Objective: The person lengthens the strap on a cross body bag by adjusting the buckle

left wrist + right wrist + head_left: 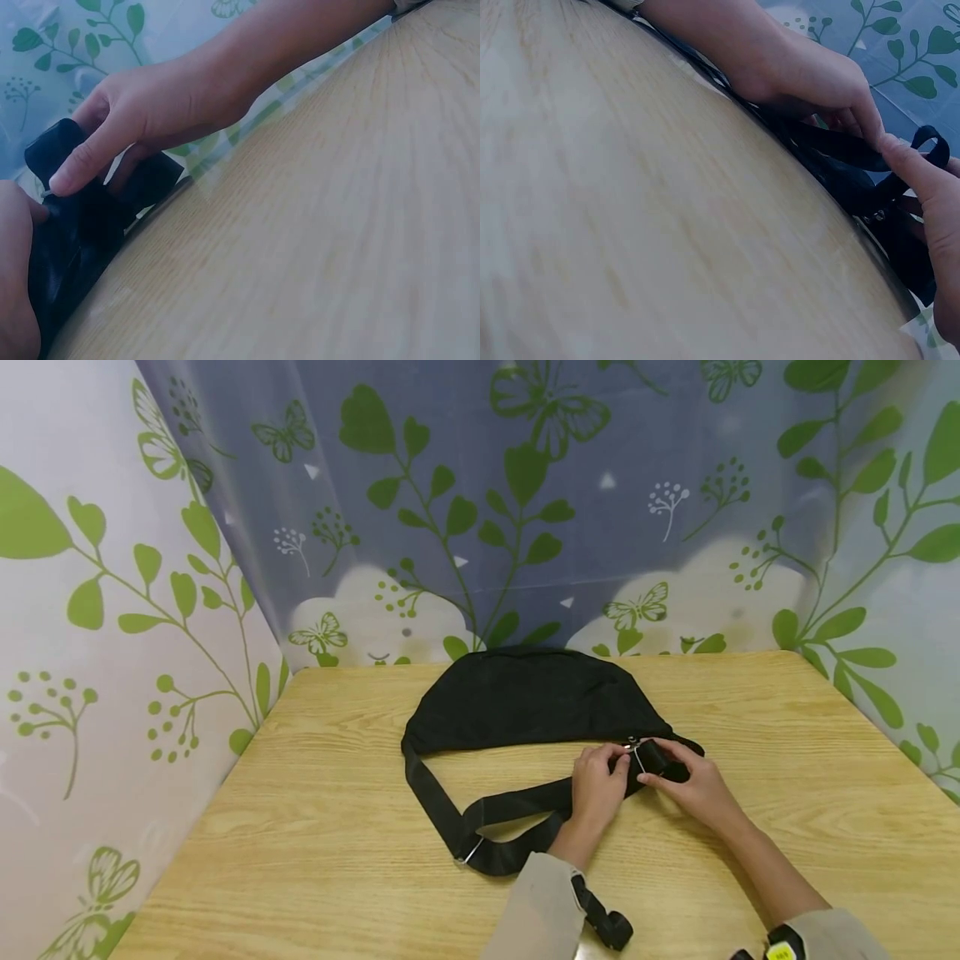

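One strap (527, 804) loops before the bag (525, 703); near the bag's right end, the left hand (597, 781) pinches it beside a metal buckle (639, 760), the right hand (701, 787) its fold (655, 757), both curled. Feeding it flat seems best.

"How does the bag (525, 702) look to you?"
"Black cloth, matt all over. The strap (435, 795) looks like flat webbing, smooth, with a faint sheen."
"And the slider (471, 850)?"
"Silvery metal, shiny, like the small fitting (632, 741) at the bag's corner."
"The counter (337, 793)?"
"Wood-look, finely grained, smooth with a soft gloss."
"Backdrop (450, 543)?"
"Printed sheeting, smooth, perhaps cloth. The sleeves (536, 906) are matt cloth."
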Tool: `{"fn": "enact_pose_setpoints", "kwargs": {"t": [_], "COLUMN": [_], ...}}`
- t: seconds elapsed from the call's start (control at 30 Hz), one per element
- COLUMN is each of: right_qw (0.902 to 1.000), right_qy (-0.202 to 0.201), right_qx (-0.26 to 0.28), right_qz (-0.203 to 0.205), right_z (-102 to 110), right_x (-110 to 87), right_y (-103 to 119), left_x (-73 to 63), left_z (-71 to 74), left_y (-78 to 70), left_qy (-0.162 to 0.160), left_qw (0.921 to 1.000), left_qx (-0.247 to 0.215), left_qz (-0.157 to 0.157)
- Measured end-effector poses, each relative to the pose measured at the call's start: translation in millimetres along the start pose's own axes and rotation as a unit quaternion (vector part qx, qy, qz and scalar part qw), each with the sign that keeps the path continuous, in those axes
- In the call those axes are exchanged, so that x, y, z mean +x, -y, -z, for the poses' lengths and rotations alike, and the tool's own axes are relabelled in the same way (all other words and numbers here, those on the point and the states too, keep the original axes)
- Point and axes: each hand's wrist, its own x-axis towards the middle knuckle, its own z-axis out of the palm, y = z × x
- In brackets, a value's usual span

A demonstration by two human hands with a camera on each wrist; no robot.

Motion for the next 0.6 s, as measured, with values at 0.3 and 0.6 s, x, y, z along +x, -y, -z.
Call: {"fn": "enact_pose_setpoints", "kwargs": {"t": [0.3,0.6], "right_qw": [0.9987,0.9946], "right_qy": [0.038,0.057], "right_qx": [0.011,0.021], "right_qz": [-0.033,-0.084], "right_z": [0.8,2.9], "right_x": [0.3,-0.2], "right_y": [1.5,6.9], "left_x": [0.2,-0.3], "left_z": [0.7,0.1], "left_y": [-0.4,-0.1], "left_qy": [0.006,-0.012], "left_qw": [0.9999,0.9999], "left_qx": [-0.013,-0.011], "left_qz": [-0.002,0.002]}}
